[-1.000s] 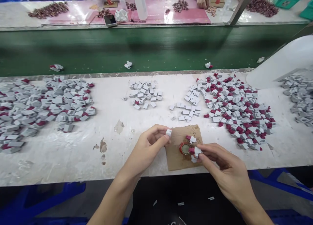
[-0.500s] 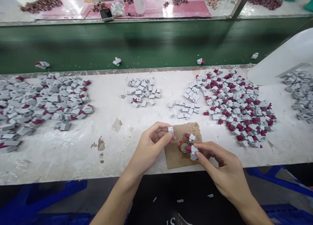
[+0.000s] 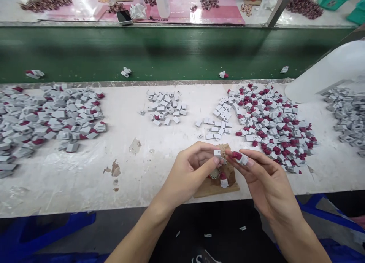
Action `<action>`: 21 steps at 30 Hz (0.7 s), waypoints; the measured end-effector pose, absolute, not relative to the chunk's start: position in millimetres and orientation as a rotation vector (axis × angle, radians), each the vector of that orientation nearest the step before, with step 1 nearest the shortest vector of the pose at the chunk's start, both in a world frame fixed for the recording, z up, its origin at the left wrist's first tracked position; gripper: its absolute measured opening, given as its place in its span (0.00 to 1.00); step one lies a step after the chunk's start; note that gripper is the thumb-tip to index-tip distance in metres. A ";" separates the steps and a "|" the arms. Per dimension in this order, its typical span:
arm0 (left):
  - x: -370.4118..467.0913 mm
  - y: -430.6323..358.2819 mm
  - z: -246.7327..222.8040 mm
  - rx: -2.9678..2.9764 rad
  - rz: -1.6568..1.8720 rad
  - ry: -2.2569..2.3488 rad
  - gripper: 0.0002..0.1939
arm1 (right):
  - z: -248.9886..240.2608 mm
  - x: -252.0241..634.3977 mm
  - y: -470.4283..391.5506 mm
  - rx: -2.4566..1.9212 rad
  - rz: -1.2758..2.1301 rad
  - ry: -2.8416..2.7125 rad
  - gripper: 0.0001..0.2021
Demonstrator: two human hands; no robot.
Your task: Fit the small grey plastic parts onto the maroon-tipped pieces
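Between thumb and fingertips my left hand [image 3: 192, 173] pinches a small white plastic block [image 3: 217, 153]. My right hand [image 3: 266, 175], close beside it on the right, grips a white plastic piece with a maroon end [image 3: 242, 158]. That maroon end points toward the left hand's block, with a small gap between them. Both hands are over a square of brown cardboard [image 3: 205, 190]. On the cardboard lies an upturned bottle cap [image 3: 215, 174], partly hidden by my left hand. Another maroon-and-white piece [image 3: 224, 182] rests beside the cap.
Beyond the hands are loose white blocks [image 3: 218, 128] and a small heap of them [image 3: 165, 107]. Maroon-and-white pieces [image 3: 273, 126] pile up at right, white-grey pieces [image 3: 57, 114] at left. Several pieces sit on the green belt [image 3: 171, 53]. A white container [image 3: 327, 70] stands far right.
My right hand has raised its piece away from the bottle cap and turned it toward my left hand. The left hand has shifted right with its block. Pieces on the belt have moved left.
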State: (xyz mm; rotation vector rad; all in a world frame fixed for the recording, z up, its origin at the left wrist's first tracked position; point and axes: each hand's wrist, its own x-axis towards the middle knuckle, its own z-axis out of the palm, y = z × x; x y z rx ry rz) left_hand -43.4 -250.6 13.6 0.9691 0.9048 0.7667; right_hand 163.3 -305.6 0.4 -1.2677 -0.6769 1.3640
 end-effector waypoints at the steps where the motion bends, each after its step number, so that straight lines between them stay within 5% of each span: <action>1: -40.0 -250.0 15.0 0.957 0.766 0.879 0.09 | 0.9 163.3 -302.1 -1.241 1.394 -0.653 0.08; 21: -33.3 -253.1 8.2 0.932 0.725 0.874 0.12 | -3.5 163.2 -299.6 -1.436 1.304 -0.787 0.11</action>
